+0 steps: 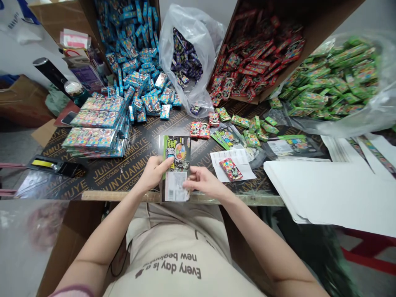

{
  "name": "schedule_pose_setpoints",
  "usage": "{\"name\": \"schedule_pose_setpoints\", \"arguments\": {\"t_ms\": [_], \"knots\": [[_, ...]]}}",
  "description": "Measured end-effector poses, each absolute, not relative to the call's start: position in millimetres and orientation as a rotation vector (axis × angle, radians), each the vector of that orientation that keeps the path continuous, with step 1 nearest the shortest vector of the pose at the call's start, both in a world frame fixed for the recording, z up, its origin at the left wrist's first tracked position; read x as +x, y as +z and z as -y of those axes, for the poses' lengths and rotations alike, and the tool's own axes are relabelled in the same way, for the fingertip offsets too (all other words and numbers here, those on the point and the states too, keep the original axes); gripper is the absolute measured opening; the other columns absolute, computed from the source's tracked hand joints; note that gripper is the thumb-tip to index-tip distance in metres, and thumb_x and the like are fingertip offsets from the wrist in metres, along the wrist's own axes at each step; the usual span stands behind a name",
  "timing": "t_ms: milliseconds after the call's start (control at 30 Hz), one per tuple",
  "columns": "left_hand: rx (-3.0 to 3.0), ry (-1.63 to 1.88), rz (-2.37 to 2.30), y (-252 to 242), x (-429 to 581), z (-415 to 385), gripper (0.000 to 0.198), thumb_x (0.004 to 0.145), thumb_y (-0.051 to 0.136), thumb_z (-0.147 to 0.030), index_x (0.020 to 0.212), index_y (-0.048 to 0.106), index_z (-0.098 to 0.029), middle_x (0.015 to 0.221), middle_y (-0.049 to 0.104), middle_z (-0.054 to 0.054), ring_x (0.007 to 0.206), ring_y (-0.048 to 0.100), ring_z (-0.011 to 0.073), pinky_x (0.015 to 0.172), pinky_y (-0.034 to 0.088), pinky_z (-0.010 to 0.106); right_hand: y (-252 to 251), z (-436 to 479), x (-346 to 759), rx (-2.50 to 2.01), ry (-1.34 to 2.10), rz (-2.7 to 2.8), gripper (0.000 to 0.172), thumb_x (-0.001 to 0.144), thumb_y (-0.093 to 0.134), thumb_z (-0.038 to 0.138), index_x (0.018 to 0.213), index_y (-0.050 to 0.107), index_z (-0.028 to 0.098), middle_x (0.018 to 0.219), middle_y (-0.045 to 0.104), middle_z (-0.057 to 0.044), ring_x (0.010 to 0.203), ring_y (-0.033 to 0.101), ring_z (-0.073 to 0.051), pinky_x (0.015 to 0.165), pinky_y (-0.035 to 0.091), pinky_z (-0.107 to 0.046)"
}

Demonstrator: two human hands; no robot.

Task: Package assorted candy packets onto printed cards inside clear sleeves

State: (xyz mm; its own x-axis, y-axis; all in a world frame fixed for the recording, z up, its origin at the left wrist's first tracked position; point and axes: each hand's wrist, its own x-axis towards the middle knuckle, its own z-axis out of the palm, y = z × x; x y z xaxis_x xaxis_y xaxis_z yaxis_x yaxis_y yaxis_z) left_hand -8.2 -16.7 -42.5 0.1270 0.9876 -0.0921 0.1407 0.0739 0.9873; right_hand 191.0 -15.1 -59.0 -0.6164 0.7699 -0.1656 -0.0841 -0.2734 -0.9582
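Note:
Between my hands, at the table's front edge, is a flat clear-sleeved packet (177, 165) with a black and green printed card and a white label on its lower half. My left hand (152, 172) grips its left edge, thumb on the front. My right hand (204, 181) pinches the right edge near the label; its fingertips behind the packet are hidden. Just right of that hand, a red small box (230, 169) lies on white label sheets (247, 175). Beyond the packet sit more red boxes (199, 129) and green printed cards (227, 138).
Wrapped stacks of small boxes (95, 138) stand at left, beside a black tool with a yellow strip (46, 164). Behind are blue boxes (145, 82), a clear bag (198, 88) of purple boxes, a carton of red boxes (247, 62) and bagged green boxes (334, 82). White sheets (334, 194) overhang the right.

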Motion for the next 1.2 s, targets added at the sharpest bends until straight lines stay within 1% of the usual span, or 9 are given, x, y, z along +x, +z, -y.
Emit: {"name": "schedule_pose_setpoints", "arguments": {"t_ms": [167, 300, 467, 600, 733, 900, 1000, 1100, 1200], "knots": [[1.195, 0.87, -1.042, -54.7, -6.1, 11.9, 0.043, 0.066, 0.078, -0.045, 0.093, 0.071, -0.012, 0.08, 0.072, 0.005, 0.067, 0.064, 0.0163, 0.057, 0.05, 0.023, -68.0, 7.1, 208.1, -1.026, 1.729, 1.36, 0.035, 0.067, 0.079, 0.037, 0.092, 0.068, 0.016, 0.066, 0.069, 0.0, 0.056, 0.063, -0.015, 0.054, 0.053, -0.026], [1.169, 0.85, -0.997, -63.4, 1.7, 12.1, 0.036, 0.067, 0.078, -0.044, 0.082, 0.069, -0.011, 0.072, 0.071, 0.005, 0.062, 0.064, 0.0158, 0.056, 0.052, 0.025, -67.6, -1.4, 216.0, -0.999, 1.629, 1.341, 0.04, 0.069, 0.078, 0.036, 0.103, 0.065, 0.019, 0.083, 0.073, -0.001, 0.071, 0.068, -0.017, 0.069, 0.056, -0.031], [1.222, 1.093, -1.067, -69.4, 10.6, 9.5, 0.039, 0.067, 0.079, -0.035, 0.098, 0.069, -0.013, 0.091, 0.074, 0.007, 0.083, 0.068, 0.0199, 0.078, 0.053, 0.03, -67.2, 1.1, 209.4, -1.118, 1.28, 1.455, 0.028, 0.075, 0.071, 0.036, 0.096, 0.066, 0.019, 0.087, 0.072, -0.003, 0.079, 0.067, -0.019, 0.078, 0.055, -0.034], [1.245, 1.017, -1.063, -71.6, 15.3, 11.9, 0.031, 0.07, 0.075, -0.037, 0.088, 0.07, -0.012, 0.086, 0.074, 0.008, 0.08, 0.068, 0.021, 0.076, 0.053, 0.032, -59.6, -4.4, 207.5, -1.061, 1.23, 1.371, 0.041, 0.072, 0.075, 0.038, 0.107, 0.062, 0.022, 0.098, 0.071, -0.003, 0.088, 0.066, -0.019, 0.081, 0.054, -0.033], [1.198, 1.101, -1.023, -64.0, 22.6, 11.5, 0.04, 0.065, 0.08, -0.034, 0.099, 0.071, -0.015, 0.098, 0.075, 0.008, 0.09, 0.068, 0.022, 0.087, 0.052, 0.034, -49.1, -8.6, 204.6, -1.066, 1.075, 1.257, 0.027, 0.075, 0.072, 0.045, 0.086, 0.064, 0.022, 0.086, 0.068, -0.002, 0.076, 0.064, -0.016, 0.076, 0.054, -0.031], [1.114, 1.35, -1.141, -48.3, 32.9, 12.2, 0.029, 0.063, 0.081, -0.034, 0.084, 0.076, -0.015, 0.081, 0.074, 0.003, 0.077, 0.067, 0.0193, 0.079, 0.053, 0.032, -38.4, 3.7, 189.6, -1.025, 1.083, 1.143, 0.033, 0.084, 0.058, 0.055, 0.09, 0.065, 0.023, 0.083, 0.071, -0.004, 0.083, 0.067, -0.019, 0.081, 0.055, -0.035], [0.967, 1.357, -1.084, -47.0, 38.5, 17.4, 0.03, 0.061, 0.082, -0.035, 0.084, 0.077, -0.016, 0.082, 0.076, 0.003, 0.077, 0.068, 0.0188, 0.077, 0.053, 0.031, -35.1, 9.4, 182.3, -0.948, 1.155, 0.999, 0.036, 0.091, 0.046, 0.052, 0.091, 0.067, 0.022, 0.084, 0.073, -0.005, 0.085, 0.07, -0.021, 0.088, 0.054, -0.04], [0.704, 1.368, -0.967, -44.8, 41.7, 20.1, 0.027, 0.064, 0.079, -0.04, 0.078, 0.077, -0.017, 0.079, 0.076, 0.005, 0.075, 0.068, 0.0177, 0.073, 0.053, 0.029, -34.0, 8.7, 181.8, -0.921, 1.267, 0.951, 0.021, 0.084, 0.059, 0.041, 0.09, 0.067, 0.023, 0.084, 0.075, -0.002, 0.079, 0.071, -0.021, 0.086, 0.055, -0.042], [0.632, 1.298, -0.917, -35.1, 40.0, 18.7, 0.019, 0.059, 0.082, -0.03, 0.072, 0.076, -0.017, 0.077, 0.076, 0.005, 0.076, 0.069, 0.0171, 0.075, 0.053, 0.027, -33.8, 4.0, 187.6, -0.897, 1.374, 0.951, 0.016, 0.075, 0.07, 0.034, 0.086, 0.065, 0.024, 0.083, 0.075, 0.0, 0.078, 0.071, -0.021, 0.087, 0.055, -0.044]]}}
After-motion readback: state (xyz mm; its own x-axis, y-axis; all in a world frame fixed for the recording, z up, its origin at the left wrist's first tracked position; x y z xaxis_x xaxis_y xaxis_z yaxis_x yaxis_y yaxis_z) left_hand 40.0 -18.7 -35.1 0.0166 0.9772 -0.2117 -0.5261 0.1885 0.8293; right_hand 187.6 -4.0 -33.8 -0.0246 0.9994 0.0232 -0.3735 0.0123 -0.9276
